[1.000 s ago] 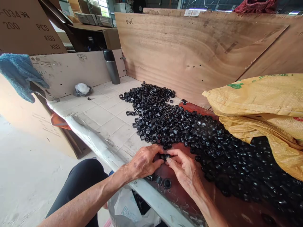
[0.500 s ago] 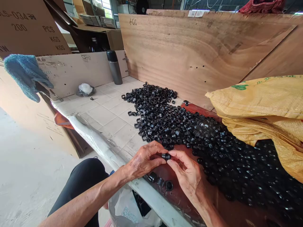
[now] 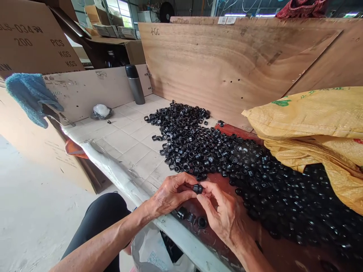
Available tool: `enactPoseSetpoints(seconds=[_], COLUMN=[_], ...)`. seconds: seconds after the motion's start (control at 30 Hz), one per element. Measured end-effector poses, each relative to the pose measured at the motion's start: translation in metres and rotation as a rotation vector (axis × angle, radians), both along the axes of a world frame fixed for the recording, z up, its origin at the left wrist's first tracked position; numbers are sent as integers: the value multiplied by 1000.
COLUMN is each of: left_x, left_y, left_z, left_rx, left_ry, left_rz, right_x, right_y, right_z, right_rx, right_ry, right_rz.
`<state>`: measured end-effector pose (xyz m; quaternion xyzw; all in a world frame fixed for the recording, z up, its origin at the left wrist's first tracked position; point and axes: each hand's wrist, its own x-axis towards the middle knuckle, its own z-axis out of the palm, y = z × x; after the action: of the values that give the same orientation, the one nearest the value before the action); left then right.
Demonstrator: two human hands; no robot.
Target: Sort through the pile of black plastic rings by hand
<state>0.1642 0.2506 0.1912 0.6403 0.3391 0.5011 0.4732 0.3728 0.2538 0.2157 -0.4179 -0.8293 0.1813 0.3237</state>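
Left hand (image 3: 169,193), right hand (image 3: 225,211): grip pinching black fitting (image 3: 197,189) inside near desk edge (image 3: 181,237). Pale tiles (image 3: 132,138) extend left; black pile (image 3: 204,147) crowds right; panel (image 3: 215,68) bounds far side.

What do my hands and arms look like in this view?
Your left hand and right hand are both ungloved, with no ring, watch or bracelet showing. The left forearm and right forearm are bare; no sleeve is in view.
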Motion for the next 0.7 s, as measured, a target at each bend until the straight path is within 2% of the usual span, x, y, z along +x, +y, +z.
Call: enactPoseSetpoints(seconds=[0.13, 0.23, 0.37, 0.57, 0.7], left_x=[-1, -2, -1, 1, 0], left_y=[-3, -4, -3, -2, -2], left_z=[0, 1, 5, 12, 9], left_rx=[19, 19, 16, -12, -1], left_ry=[6, 27, 38, -23, 2], left_rz=[-9, -44, -41, -4, -35], right_x=[0, -3, -6, -5, -6], right_y=[2, 5, 3, -1, 2], right_z=[2, 0, 0, 4, 3], right_rx=[-31, 7, 75, 71, 82], right_ry=[-26, -68, 31, 75, 23], right_rz=[13, -11, -58, 53, -19])
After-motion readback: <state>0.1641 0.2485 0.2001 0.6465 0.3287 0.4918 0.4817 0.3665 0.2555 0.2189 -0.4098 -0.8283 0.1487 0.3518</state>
